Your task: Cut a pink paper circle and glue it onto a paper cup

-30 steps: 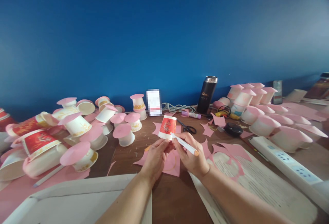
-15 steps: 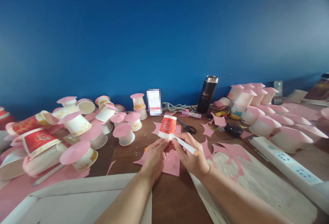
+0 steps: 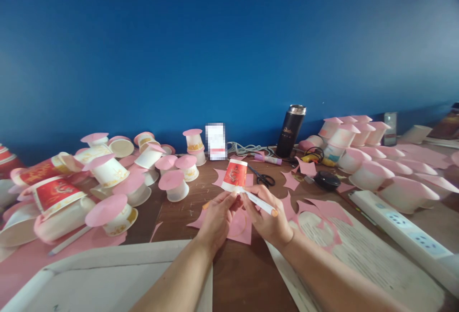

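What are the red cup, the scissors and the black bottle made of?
The red cup looks like paper, maybe with a smooth coating: its wall is thin and printed. The scissors seem to have dark plastic handles; the blades are probably metal, but too small to be sure. The bottle is likely metal, painted black, since its rim shines silver.

We are holding a red and white paper cup (image 3: 234,173) by its lower edge with our left hand (image 3: 217,216), while our right hand (image 3: 267,211) is gripping a white marker (image 3: 261,203), its front end meeting that edge. Black scissors (image 3: 265,178) are lying just beyond, on the brown table (image 3: 247,278). Cups topped with pink paper are crowding both sides, and a black bottle (image 3: 291,130) is standing near the blue wall (image 3: 229,54). A white power strip (image 3: 405,228) is lying at the right.
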Motion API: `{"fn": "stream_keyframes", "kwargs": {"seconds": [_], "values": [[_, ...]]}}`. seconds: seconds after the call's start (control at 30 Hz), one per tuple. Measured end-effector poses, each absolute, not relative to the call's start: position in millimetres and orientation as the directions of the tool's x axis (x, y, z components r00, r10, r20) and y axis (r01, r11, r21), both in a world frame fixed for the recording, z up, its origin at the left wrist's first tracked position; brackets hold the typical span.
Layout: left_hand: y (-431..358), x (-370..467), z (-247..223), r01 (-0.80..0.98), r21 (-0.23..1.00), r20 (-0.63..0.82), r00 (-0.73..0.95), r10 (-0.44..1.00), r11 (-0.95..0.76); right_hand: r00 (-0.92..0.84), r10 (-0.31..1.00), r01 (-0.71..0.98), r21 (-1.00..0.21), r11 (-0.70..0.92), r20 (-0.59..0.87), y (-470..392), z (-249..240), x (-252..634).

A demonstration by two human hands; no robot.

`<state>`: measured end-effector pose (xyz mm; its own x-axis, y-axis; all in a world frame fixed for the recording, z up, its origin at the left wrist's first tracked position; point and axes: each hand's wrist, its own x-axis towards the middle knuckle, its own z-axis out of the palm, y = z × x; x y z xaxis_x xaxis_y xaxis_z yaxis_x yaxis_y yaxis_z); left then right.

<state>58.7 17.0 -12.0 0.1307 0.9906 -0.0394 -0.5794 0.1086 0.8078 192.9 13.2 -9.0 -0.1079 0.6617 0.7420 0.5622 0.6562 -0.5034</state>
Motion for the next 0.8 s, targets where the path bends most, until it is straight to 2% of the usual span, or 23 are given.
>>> {"fn": "stream_keyframes", "kwargs": {"seconds": [0.53, 0.8], "values": [[16.9, 59.5, -13.3, -0.595, 0.797, -0.017, 0.15, 0.989, 0.104, -0.136, 0.667, 0.554, -0.503, 0.664, 0.732, 13.6, -12.4, 193.3], [16.2, 60.1, -9.9, -0.626, 0.77, -0.062, 0.123, 0.99, 0.126, -0.146, 0.671, 0.543, -0.509, 0.668, 0.727, 12.2, -11.8, 192.3]]}}
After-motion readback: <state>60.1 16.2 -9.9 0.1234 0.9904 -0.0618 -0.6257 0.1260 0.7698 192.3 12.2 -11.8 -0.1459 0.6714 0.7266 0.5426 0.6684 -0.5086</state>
